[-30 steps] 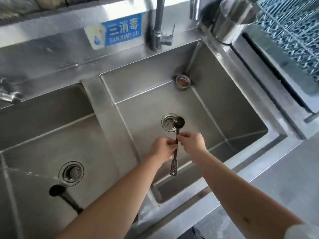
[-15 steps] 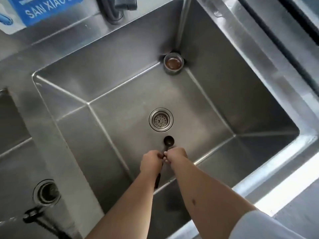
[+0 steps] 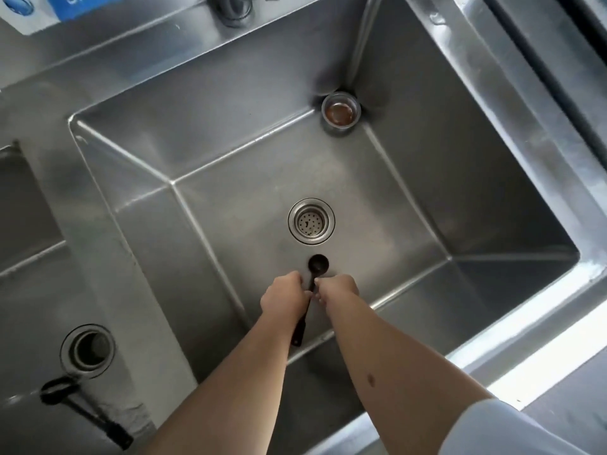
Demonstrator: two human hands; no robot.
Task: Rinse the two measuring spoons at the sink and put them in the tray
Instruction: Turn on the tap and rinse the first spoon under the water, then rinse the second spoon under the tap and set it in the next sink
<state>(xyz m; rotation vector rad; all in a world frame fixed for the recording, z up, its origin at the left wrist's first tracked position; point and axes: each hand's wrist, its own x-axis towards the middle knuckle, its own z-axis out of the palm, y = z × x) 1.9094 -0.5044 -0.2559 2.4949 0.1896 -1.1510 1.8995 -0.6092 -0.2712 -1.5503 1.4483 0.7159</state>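
Observation:
A small black measuring spoon (image 3: 317, 265) is held over the right sink basin (image 3: 230, 178), its bowl pointing away from me, just short of the drain strainer (image 3: 311, 221). My left hand (image 3: 284, 297) and my right hand (image 3: 335, 290) both grip its handle, whose end sticks out below my left wrist. A second black measuring spoon (image 3: 82, 412) lies in the left basin, next to that basin's drain (image 3: 87, 350). No water runs from the tap. The tray is out of view.
The tap base (image 3: 235, 9) stands behind the right basin. A small metal overflow cup (image 3: 341, 110) sits in the basin's far right corner. A blue sign (image 3: 59, 8) is on the back wall. The steel counter edge (image 3: 542, 349) runs along the right.
The view has dropped and closed in on the right basin. Both hands have kept hold of the spoon, which now sits nearer me than the drain instead of over it.

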